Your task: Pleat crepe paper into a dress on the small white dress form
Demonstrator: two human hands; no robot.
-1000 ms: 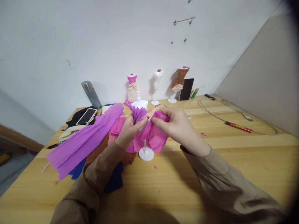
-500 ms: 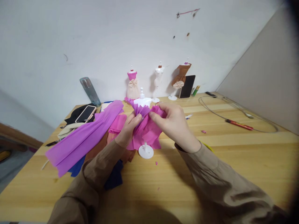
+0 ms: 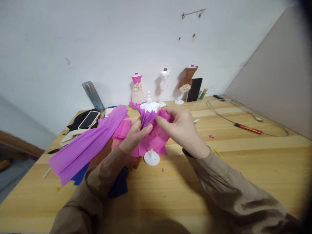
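Note:
A small white dress form [image 3: 149, 106] on a round base stands in front of me, wrapped in bright pink crepe paper [image 3: 158, 139]. My left hand [image 3: 137, 135] is closed on a pleated purple crepe paper piece [image 3: 147, 117], its folds fanned out above the thumb at the form's chest. My right hand [image 3: 180, 126] pinches the edge of the purple and pink paper at the form's right side; which layer lies between its fingertips I cannot make out. Most of the form's body is hidden by paper and hands.
Left lie a long purple paper strip [image 3: 90, 146], other coloured papers, a phone [image 3: 89, 120] and a spray bottle [image 3: 94, 96]. Behind stand a pink-and-cream dressed form [image 3: 137, 87], a bare form [image 3: 164, 84] and a brown-dressed one [image 3: 188, 79]. A cable with a red handle [image 3: 248, 128] lies right.
My left thumb has shifted slightly right and down over the pleats, and the purple folds now fan out more neatly. My right hand keeps nearly the same pinch.

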